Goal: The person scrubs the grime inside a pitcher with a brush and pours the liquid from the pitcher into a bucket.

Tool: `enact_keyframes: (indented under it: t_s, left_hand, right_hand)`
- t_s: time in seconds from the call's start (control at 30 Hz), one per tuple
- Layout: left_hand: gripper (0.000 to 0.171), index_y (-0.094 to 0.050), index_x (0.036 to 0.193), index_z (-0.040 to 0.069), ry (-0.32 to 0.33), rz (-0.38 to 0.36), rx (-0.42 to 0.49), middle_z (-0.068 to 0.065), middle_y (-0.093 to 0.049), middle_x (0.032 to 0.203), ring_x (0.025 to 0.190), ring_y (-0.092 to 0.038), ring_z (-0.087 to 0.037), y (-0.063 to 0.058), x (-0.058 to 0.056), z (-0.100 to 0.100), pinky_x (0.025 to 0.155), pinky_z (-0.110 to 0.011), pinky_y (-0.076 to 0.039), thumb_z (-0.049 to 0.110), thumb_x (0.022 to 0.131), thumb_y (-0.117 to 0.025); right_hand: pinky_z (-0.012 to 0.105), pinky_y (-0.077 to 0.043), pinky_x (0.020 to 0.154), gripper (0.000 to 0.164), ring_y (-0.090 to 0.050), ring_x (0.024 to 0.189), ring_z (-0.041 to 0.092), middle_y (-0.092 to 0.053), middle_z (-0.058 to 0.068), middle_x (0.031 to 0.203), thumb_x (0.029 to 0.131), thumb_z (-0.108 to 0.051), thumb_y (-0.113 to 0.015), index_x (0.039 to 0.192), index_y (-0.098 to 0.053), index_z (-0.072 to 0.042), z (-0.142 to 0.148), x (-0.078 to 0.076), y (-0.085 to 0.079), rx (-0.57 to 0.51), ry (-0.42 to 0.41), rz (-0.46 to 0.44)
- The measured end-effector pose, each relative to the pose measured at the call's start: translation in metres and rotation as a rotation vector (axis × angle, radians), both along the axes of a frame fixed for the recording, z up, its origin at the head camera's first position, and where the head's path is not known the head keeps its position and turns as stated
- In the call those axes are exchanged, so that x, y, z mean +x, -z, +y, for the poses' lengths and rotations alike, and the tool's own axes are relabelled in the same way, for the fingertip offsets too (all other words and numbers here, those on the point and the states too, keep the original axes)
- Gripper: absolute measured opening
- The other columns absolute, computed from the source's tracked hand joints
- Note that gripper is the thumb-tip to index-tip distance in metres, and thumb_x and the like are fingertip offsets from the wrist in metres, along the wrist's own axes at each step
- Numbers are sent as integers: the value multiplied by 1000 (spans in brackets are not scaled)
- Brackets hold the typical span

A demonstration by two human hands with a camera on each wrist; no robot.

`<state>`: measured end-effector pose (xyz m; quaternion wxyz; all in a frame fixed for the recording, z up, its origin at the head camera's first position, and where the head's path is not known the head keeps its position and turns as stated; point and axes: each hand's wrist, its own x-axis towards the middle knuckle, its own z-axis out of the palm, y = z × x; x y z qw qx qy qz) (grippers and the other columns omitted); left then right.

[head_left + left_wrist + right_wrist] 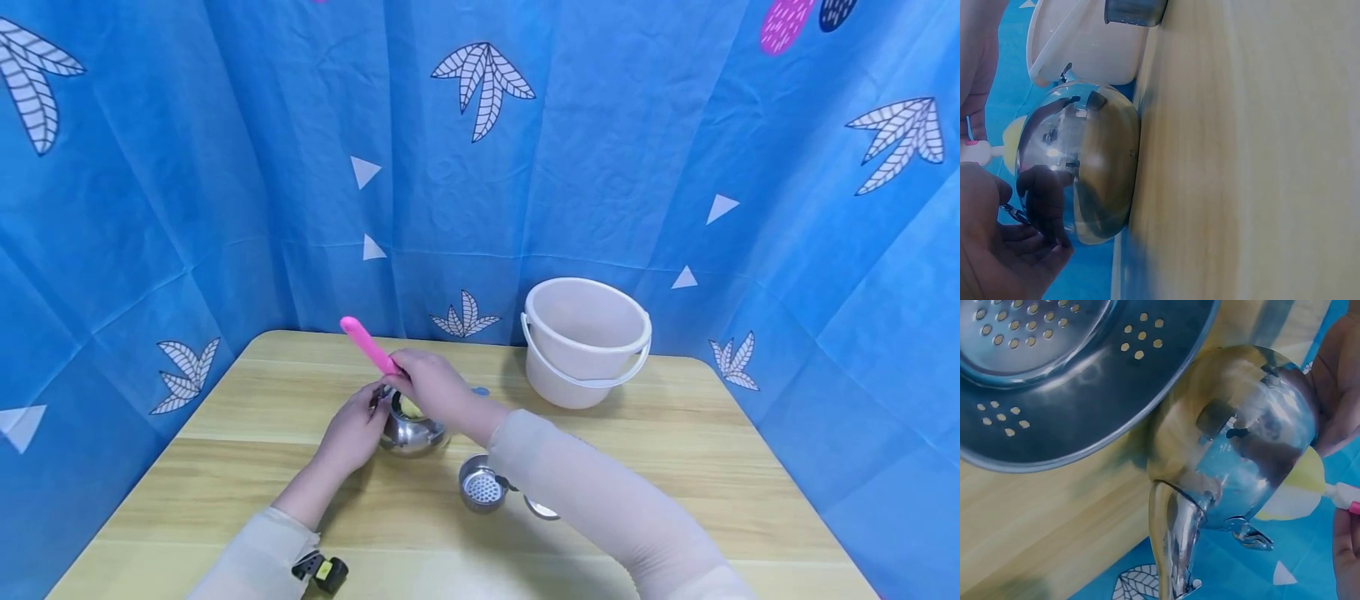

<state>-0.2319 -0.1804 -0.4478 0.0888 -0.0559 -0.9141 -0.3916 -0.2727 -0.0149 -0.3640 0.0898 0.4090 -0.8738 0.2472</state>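
A shiny steel teapot point(412, 437) stands on the wooden table, its spout point(1172, 544) showing in the right wrist view. My left hand point(356, 432) is at the pot's left side; in the left wrist view its thumb and fingers pinch a small metal lug point(1015, 214) at the rim. My right hand point(438, 387) grips the pink handle point(367, 343) of a sponge brush above the pot. The brush's yellow sponge head point(1297, 487) is at the pot's mouth, part of it hidden inside.
A perforated steel strainer point(482, 483) sits right of the pot, near my right forearm. Beside it a round metal piece point(542, 507) is mostly hidden under the sleeve. A white bucket point(588, 371) with a handle stands at the back right, before a blue curtain point(480, 208).
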Motion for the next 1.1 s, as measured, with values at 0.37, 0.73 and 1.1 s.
enact_keyframes:
  t_s: [0.37, 0.73, 1.1]
  left_hand:
    - [51, -42, 147, -5, -32, -8, -5, -27, -49, 145, 133, -47, -44, 0, -3, 1, 110, -58, -38, 27, 108, -41]
    - [53, -41, 146, -10, -29, -6, -12, -31, -50, 142, 131, -49, -46, -3, -1, 1, 109, -58, -39, 27, 107, -42]
    - [54, -38, 148, -9, -27, -23, -19, -31, -46, 145, 133, -46, -47, -5, 2, 1, 111, -59, -37, 28, 108, -41]
  right_hand:
    - [19, -46, 52, 18, -50, 60, 9, -57, -5, 73, 100, -31, -61, 102, -64, -13, 1, -8, 1, -128, 92, -162]
    - [21, -50, 54, 19, -55, 64, 9, -62, -2, 77, 98, -26, -65, 105, -67, -8, 4, -16, 2, -301, 171, -295]
    - [23, -53, 63, 17, -59, 73, 11, -65, -3, 83, 99, -25, -64, 106, -68, -11, 7, -18, 4, -375, 218, -359]
